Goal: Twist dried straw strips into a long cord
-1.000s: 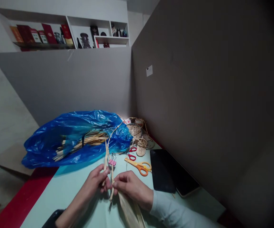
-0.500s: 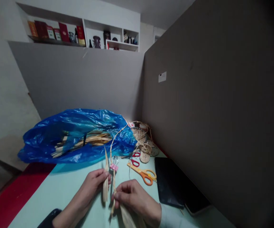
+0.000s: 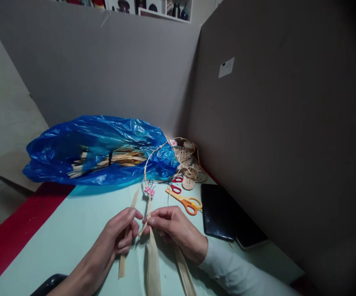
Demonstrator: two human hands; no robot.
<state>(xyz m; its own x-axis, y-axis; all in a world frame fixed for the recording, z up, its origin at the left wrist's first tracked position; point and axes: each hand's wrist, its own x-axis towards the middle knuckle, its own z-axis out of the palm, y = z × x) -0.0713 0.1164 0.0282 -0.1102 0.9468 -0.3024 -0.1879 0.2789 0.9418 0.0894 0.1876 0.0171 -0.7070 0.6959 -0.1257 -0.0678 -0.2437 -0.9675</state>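
Braided straw-coloured cord (image 3: 149, 205), gripped by a pink binder clip (image 3: 150, 191), runs over the pale green table (image 3: 82, 230) between the hands. Right hand (image 3: 168, 225): thumb and fingertips pinched together on the cord below the clip, broad pale strips (image 3: 153, 263) trailing toward the viewer. Left hand (image 3: 123, 229): fingers curled, holding a narrow strip (image 3: 122, 266). Orange-handled scissors (image 3: 184, 201) lie right of the clip; a blue plastic bag (image 3: 104, 128) lies beyond.

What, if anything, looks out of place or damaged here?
Nothing stands out as spilled or damaged. The bag is rumpled, with straw showing, but that looks merely untidy; the braid runs from the clip to the right hand.
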